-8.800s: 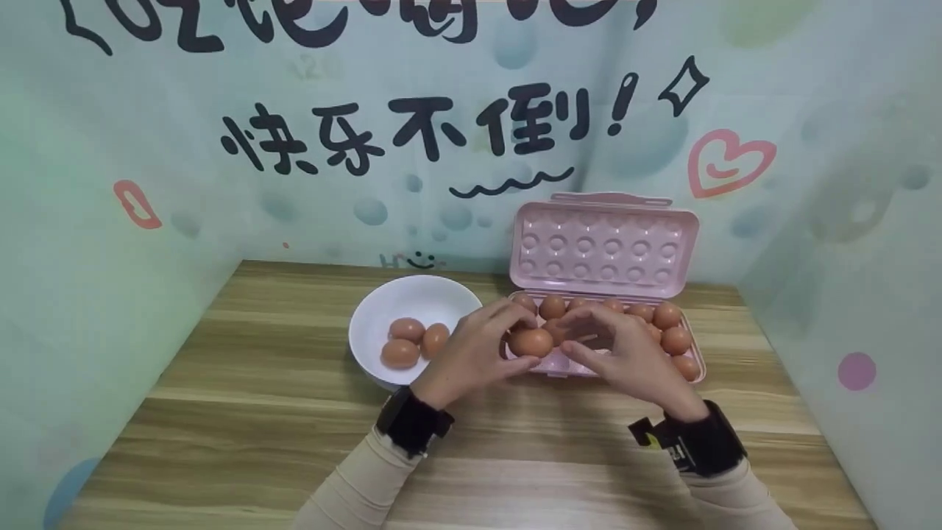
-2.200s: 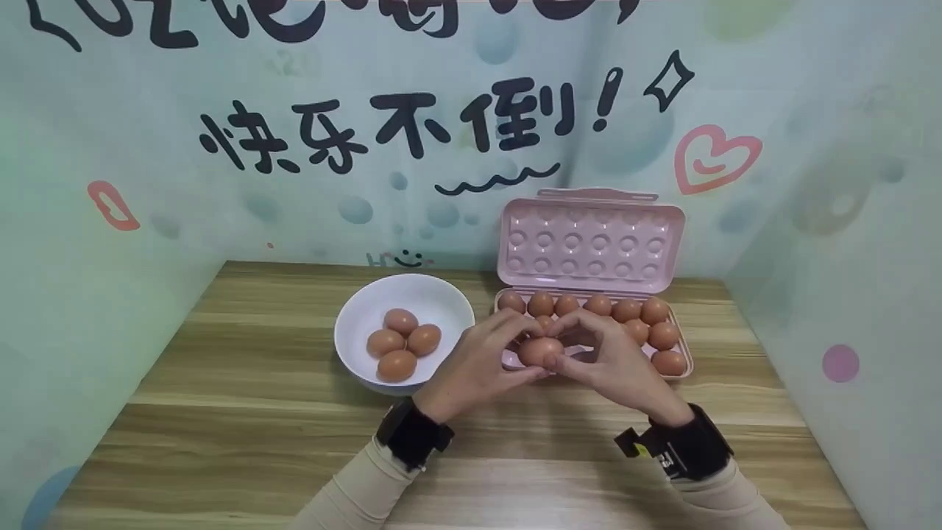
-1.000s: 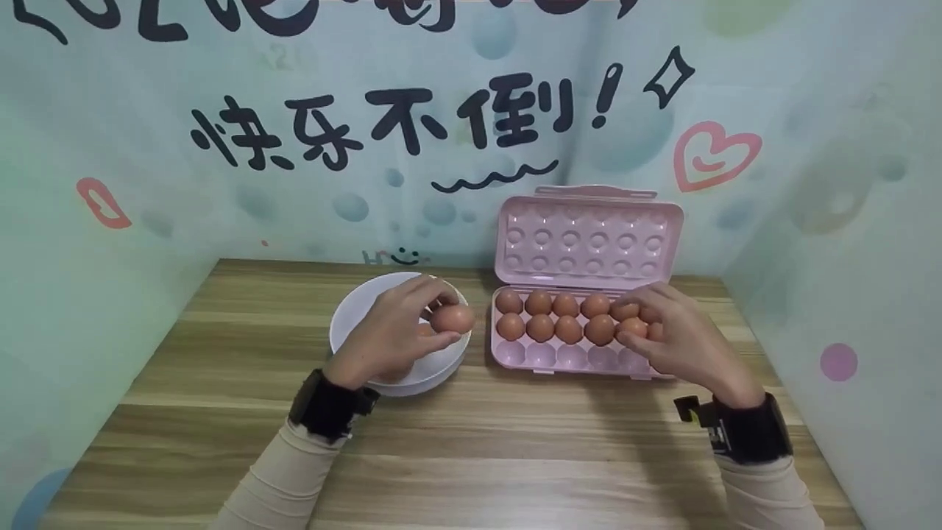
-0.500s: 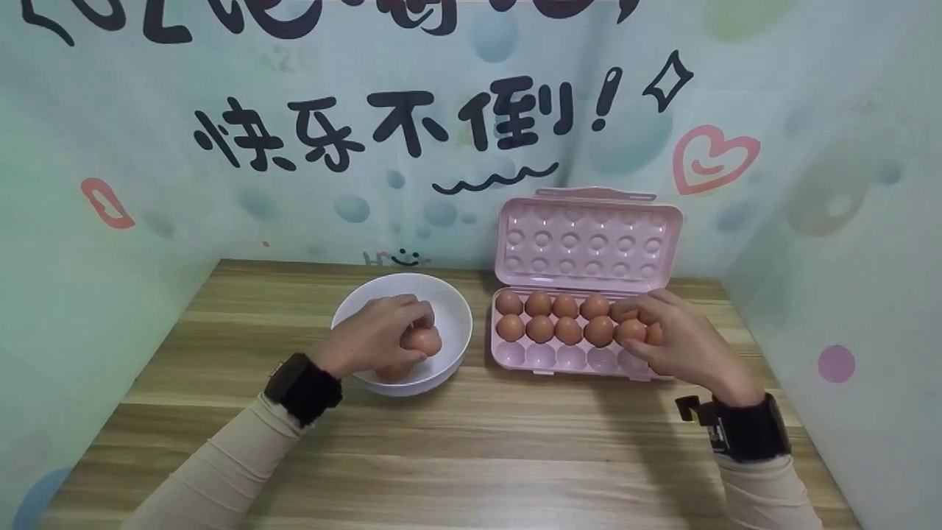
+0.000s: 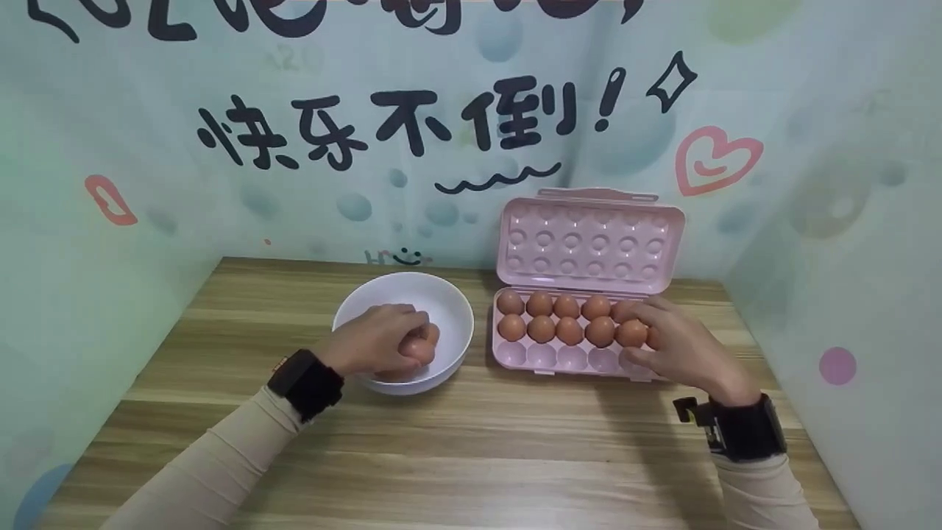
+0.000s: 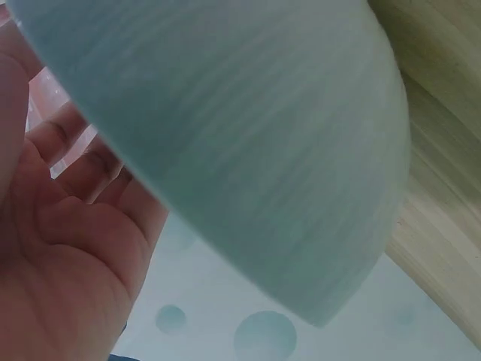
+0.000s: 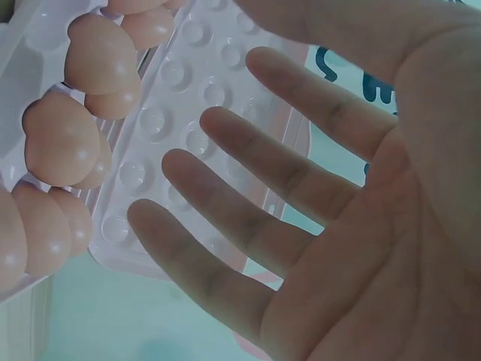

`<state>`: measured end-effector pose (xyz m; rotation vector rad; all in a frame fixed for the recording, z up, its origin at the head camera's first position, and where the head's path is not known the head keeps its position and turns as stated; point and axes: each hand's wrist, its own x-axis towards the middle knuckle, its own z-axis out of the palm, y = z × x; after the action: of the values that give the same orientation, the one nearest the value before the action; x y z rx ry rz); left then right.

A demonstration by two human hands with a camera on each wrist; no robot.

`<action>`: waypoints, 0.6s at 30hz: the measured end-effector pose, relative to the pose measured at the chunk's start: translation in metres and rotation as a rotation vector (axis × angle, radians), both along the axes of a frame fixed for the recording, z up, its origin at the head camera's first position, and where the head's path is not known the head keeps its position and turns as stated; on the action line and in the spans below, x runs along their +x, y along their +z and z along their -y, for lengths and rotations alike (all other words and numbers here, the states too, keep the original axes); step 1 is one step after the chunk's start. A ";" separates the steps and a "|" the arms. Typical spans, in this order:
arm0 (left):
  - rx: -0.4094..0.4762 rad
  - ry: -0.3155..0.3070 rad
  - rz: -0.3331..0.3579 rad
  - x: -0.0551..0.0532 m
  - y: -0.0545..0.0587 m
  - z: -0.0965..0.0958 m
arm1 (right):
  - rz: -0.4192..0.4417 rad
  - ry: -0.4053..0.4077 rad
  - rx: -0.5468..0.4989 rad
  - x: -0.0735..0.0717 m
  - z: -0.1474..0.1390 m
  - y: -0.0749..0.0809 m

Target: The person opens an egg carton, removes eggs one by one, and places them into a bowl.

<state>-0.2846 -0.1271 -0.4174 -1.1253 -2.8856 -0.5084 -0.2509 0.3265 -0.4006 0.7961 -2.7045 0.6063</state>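
My left hand (image 5: 379,340) reaches into the white bowl (image 5: 452,353), its thumb and fingers around a brown egg (image 5: 417,351). Another egg shows partly under the hand; the rest of the bowl's contents is hidden. In the left wrist view, the bowl's outer wall (image 6: 248,150) covers the fingertips. My right hand (image 5: 688,353) hovers at the right end of the pink egg carton (image 5: 502,353), near an egg (image 5: 631,333). Its fingers (image 7: 285,165) are spread and hold nothing in the right wrist view. Eggs fill the visible cups of the two back rows; the front cups in view are bare.
The carton's lid (image 5: 592,246) stands raised behind it, close to the printed backdrop (image 5: 331,213). Bowl and carton are side by side on a wood-grain table (image 5: 500,442), with a small gap between them. Printed side walls flank the table.
Both hands were at an egg over the carton. My left hand then carried an egg leftward and lowered it into the bowl. My right hand shifted to the carton's right end and stayed there.
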 end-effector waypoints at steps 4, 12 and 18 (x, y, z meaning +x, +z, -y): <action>-0.021 0.019 0.034 0.000 -0.004 -0.001 | -0.012 0.013 0.010 -0.001 0.000 -0.001; -0.038 -0.004 0.070 0.000 -0.009 0.002 | 0.015 0.013 0.005 0.000 0.001 0.001; -0.054 0.011 0.070 0.001 -0.009 0.002 | 0.027 0.008 0.000 0.000 0.000 0.001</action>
<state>-0.2833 -0.1289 -0.4263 -1.1197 -2.9810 -0.4815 -0.2511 0.3263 -0.3992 0.8054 -2.7266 0.6227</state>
